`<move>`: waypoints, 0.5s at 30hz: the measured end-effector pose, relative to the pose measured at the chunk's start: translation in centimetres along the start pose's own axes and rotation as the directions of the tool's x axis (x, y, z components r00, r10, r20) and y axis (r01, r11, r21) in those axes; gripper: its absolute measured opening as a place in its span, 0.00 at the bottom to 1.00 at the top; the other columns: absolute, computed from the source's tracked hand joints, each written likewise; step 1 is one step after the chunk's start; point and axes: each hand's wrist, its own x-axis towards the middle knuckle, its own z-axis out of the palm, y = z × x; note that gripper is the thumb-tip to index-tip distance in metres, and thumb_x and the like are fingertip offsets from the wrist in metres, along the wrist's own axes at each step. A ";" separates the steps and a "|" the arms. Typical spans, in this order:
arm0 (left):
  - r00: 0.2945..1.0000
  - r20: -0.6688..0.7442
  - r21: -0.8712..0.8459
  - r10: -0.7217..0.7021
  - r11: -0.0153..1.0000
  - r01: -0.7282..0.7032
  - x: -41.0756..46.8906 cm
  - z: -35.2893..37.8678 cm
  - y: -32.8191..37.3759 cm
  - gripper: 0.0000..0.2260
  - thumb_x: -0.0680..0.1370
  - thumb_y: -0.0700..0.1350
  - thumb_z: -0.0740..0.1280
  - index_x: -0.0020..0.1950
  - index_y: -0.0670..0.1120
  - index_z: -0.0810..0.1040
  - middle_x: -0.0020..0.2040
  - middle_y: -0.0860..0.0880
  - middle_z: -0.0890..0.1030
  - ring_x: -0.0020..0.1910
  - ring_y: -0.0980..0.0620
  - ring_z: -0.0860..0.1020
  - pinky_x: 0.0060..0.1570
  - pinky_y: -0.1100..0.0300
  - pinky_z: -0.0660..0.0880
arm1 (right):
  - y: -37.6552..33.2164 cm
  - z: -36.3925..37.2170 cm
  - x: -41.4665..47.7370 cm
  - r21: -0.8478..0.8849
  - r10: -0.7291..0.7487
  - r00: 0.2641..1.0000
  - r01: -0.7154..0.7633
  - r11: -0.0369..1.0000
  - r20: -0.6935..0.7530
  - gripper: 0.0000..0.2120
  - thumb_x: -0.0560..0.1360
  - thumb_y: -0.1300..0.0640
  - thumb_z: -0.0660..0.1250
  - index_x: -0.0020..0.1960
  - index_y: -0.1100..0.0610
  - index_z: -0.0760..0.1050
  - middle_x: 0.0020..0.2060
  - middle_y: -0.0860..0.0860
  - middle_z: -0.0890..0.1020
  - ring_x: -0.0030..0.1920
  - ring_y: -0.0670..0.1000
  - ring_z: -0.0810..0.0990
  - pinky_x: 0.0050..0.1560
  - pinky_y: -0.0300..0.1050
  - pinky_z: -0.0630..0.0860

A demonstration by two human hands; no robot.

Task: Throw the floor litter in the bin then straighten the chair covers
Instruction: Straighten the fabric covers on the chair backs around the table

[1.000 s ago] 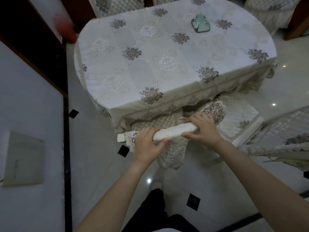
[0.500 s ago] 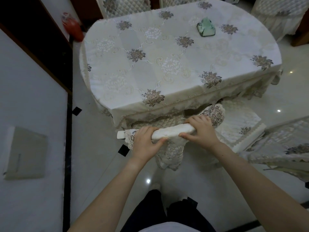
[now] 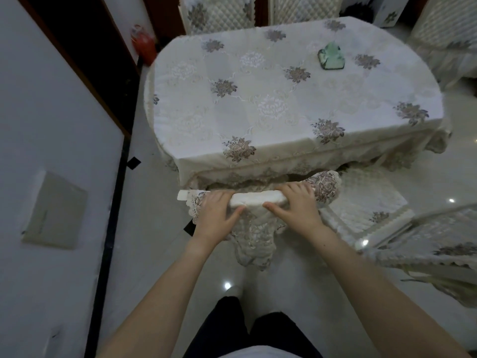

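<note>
Against the near edge of the table, a chair's top rail is shown with a lace chair cover draped over it and hanging down on the side away from the table. The left hand and right hand are both curled over the rail, fingers on the table side and thumbs opposite, so that the chair cover is gripped against it. Toward the table's far right, a green packet is seen; its print is too blurred to be read.
</note>
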 end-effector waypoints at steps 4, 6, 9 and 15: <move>0.998 0.026 0.044 0.064 0.997 -0.066 -0.1 -0.9 0.0 0.22 0.79 0.60 0.58 0.61 0.45 0.77 0.57 0.49 0.79 0.57 0.48 0.74 0.60 0.54 0.70 | -0.7 -0.6 -0.7 0.026 0.010 1.000 -0.010 1.000 -0.017 0.29 0.74 0.32 0.56 0.63 0.52 0.75 0.58 0.48 0.77 0.62 0.49 0.71 0.71 0.52 0.61; 0.991 0.032 0.065 0.134 0.989 -0.135 0.1 -1.8 0.2 0.22 0.80 0.59 0.57 0.61 0.45 0.78 0.56 0.49 0.80 0.57 0.48 0.75 0.59 0.52 0.72 | -1.3 -1.1 -1.2 0.030 0.019 0.998 -0.017 0.999 -0.062 0.27 0.76 0.35 0.56 0.63 0.53 0.75 0.59 0.49 0.77 0.62 0.51 0.72 0.66 0.52 0.67; 0.958 0.011 0.067 0.285 0.956 -0.285 0.7 -3.3 1.0 0.20 0.81 0.55 0.57 0.61 0.43 0.78 0.56 0.48 0.80 0.56 0.48 0.77 0.59 0.50 0.73 | -2.3 -2.0 -2.4 0.013 0.033 0.982 -0.031 0.999 -0.187 0.24 0.77 0.40 0.58 0.62 0.56 0.76 0.58 0.51 0.79 0.61 0.54 0.75 0.63 0.53 0.70; 0.834 0.048 -0.001 0.550 0.835 -0.551 1.8 -3.6 2.9 0.20 0.82 0.52 0.57 0.67 0.43 0.76 0.62 0.47 0.78 0.62 0.49 0.74 0.64 0.53 0.69 | -3.8 -3.2 -6.8 -0.024 0.166 0.924 -0.185 0.982 -0.346 0.22 0.79 0.43 0.58 0.63 0.57 0.76 0.58 0.53 0.79 0.60 0.55 0.76 0.60 0.55 0.72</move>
